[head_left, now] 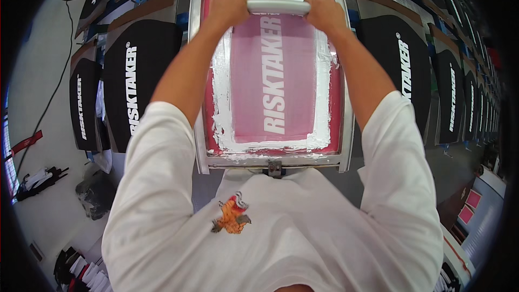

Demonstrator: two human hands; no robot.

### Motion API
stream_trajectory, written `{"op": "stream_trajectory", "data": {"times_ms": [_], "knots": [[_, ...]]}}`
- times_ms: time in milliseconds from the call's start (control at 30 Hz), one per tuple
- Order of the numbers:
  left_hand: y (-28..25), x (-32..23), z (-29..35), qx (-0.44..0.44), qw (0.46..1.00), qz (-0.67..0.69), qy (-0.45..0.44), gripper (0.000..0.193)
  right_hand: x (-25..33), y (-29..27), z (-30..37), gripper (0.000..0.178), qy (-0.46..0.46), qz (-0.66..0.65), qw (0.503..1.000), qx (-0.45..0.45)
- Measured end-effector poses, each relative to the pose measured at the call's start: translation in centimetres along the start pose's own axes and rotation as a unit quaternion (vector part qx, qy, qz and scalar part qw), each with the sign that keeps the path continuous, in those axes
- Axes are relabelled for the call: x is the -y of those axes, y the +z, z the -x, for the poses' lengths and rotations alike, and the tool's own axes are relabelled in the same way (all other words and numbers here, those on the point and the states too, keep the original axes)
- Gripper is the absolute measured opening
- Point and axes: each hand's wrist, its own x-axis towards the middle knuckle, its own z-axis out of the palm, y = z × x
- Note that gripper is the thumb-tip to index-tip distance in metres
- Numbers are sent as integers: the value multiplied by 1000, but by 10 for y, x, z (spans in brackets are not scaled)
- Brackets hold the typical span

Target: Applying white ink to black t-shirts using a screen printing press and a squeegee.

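A white squeegee point(278, 6) lies crosswise near the far end of a screen-printing frame point(198, 103). My left hand point(230, 8) is closed around its left end and my right hand point(326, 14) around its right end. Between my arms stretches the frame's pink mesh point(246, 89), with pale lettering running lengthwise down its middle. Thick white ink point(221, 97) is smeared along both sides and the near end of the mesh, and more is piled beyond the squeegee. The squeegee's lower edge is hidden. Whatever lies beneath the screen cannot be made out.
Black garment pieces with white lettering lie on boards to the left point(154, 59) and right point(378, 48), in rows. A metal clamp point(275, 168) holds the frame's near edge. A dark cable point(57, 86) and a black plastic bag point(95, 194) are on the left.
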Motion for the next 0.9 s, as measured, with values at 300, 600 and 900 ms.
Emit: {"op": "stream_trajectory", "data": {"times_ms": [300, 600, 900], "knots": [[-22, -84, 302, 94, 989, 88, 73, 19, 69, -17, 299, 26, -29, -179, 979, 89], [22, -13, 104, -48, 998, 4, 38, 20, 27, 23, 86, 17, -67, -99, 988, -102], [-16, -33, -56, 54, 998, -18, 10, 20, -2, -13, -37, 54, -5, -65, 985, -159]]}}
